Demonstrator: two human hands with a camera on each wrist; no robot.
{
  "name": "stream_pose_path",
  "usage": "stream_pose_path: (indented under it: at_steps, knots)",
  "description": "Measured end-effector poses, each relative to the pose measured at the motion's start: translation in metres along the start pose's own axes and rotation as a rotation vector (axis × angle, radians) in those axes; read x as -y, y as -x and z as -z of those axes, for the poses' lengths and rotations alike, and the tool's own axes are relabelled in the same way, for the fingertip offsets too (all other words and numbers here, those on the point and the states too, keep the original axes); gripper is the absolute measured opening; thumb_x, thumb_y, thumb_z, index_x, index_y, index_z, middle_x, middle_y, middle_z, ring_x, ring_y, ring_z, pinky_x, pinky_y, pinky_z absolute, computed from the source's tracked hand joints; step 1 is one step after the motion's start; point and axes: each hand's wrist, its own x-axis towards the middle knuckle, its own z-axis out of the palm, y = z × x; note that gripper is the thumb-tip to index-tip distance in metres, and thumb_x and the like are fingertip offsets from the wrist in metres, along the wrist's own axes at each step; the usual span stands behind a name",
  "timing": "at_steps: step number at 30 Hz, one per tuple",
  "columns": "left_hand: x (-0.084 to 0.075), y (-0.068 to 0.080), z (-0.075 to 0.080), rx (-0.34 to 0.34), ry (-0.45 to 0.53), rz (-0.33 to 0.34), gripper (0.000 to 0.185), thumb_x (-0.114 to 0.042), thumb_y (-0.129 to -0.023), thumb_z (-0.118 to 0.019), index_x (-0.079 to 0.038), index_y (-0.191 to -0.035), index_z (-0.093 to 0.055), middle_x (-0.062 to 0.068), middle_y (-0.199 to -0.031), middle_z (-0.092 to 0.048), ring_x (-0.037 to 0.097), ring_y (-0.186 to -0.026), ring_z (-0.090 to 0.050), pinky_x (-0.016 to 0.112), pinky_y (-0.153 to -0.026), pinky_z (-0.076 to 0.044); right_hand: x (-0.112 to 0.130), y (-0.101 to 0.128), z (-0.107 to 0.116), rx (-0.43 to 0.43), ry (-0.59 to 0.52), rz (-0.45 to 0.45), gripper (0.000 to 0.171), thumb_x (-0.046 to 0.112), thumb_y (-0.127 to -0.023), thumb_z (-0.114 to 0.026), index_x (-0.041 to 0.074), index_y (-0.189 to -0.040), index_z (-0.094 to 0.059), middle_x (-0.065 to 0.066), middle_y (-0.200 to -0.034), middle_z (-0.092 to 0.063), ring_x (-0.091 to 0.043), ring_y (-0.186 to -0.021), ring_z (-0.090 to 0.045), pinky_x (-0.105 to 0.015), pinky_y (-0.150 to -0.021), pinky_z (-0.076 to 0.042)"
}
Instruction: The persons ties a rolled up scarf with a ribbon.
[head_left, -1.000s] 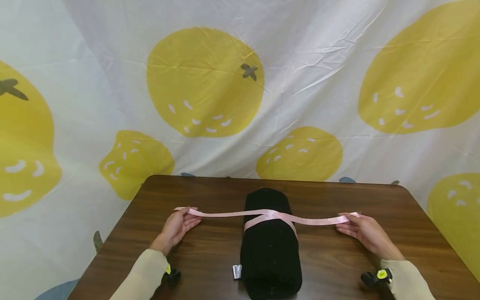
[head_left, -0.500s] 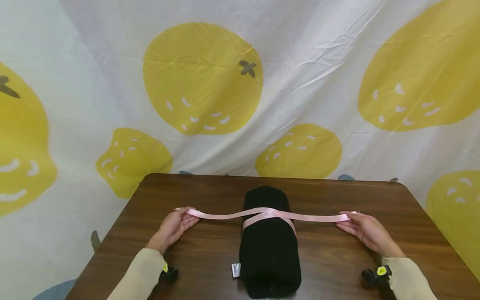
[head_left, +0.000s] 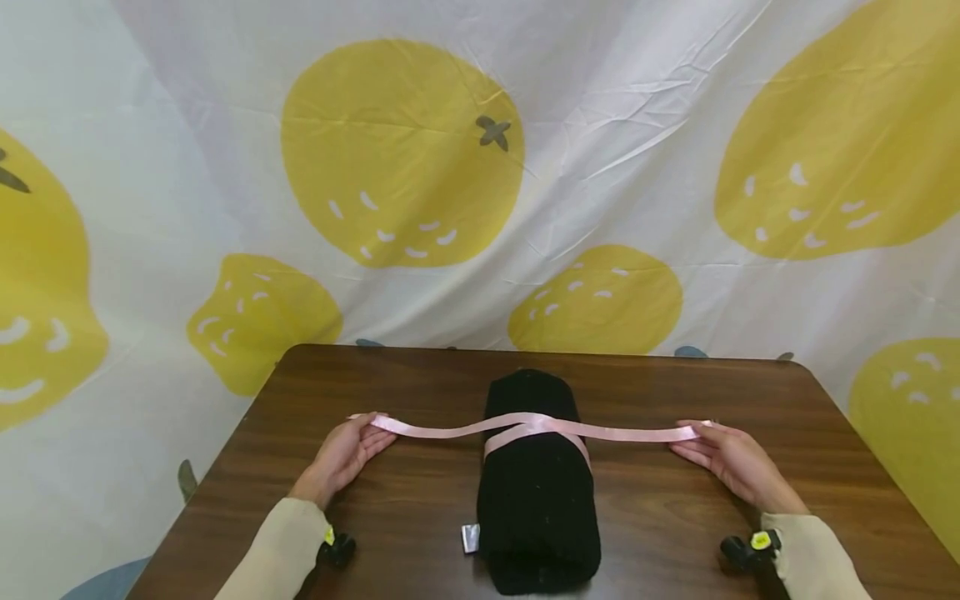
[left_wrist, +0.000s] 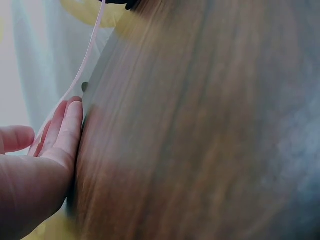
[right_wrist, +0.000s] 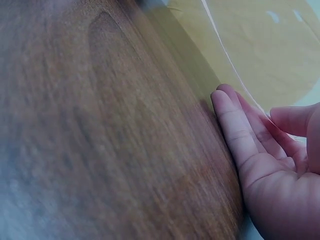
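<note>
A black rolled cloth lies lengthwise on the brown table. A pink ribbon goes round it and crosses on top, with one strand running out to each side. My left hand pinches the left end between thumb and straight fingers, resting on the table left of the roll. My right hand pinches the right end the same way. In the left wrist view the ribbon runs from my left hand up toward the roll. The right wrist view shows the ribbon leaving my right hand.
A small silver tag sticks out at the roll's near left corner. A white cloth backdrop with yellow fruit prints hangs behind the table. The table's rounded far corners lie close behind the hands.
The left strand of the ribbon has gone from taut to slightly sagging. Both hands have stayed almost where they were, holding the ends.
</note>
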Motion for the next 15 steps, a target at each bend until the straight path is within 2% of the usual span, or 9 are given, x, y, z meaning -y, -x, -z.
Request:
stream_pose_path:
  at_steps: [6, 10, 15]
  knots:
    - [-0.002, 0.0, -0.0003, 0.022, -0.011, -0.003, 0.037, -0.012, -0.108, -0.031, 0.014, -0.133, -0.037, 0.007, -0.094, -0.07, 0.016, -0.092, -0.07, 0.032, -0.089, -0.055, -0.0005, -0.0006, -0.001, 0.002, 0.003, 0.016, 0.022, 0.007, -0.106, -0.043, -0.002, -0.118, -0.058, -0.007, -0.112, -0.069, -0.021, -0.102, -0.07, -0.038, -0.091, -0.054]
    - [-0.0022, 0.0004, -0.001, -0.002, -0.017, -0.007, 0.04, -0.013, -0.108, -0.03, 0.015, -0.136, -0.034, 0.007, -0.093, -0.069, 0.015, -0.091, -0.07, 0.03, -0.087, -0.055, -0.0019, -0.0012, -0.0015, 0.013, 0.03, 0.034, 0.025, 0.006, -0.106, -0.042, -0.002, -0.118, -0.063, -0.005, -0.112, -0.068, -0.018, -0.101, -0.069, -0.036, -0.09, -0.054]
    - [-0.0006, 0.0006, -0.005, -0.019, -0.07, -0.013, 0.043, -0.012, -0.107, -0.03, 0.016, -0.141, -0.03, 0.006, -0.094, -0.066, 0.014, -0.09, -0.069, 0.031, -0.088, -0.055, -0.0016, 0.0011, -0.0017, -0.027, 0.102, 0.021, 0.036, 0.009, -0.106, -0.043, -0.013, -0.134, -0.048, 0.0, -0.112, -0.068, -0.014, -0.099, -0.067, -0.034, -0.089, -0.054]
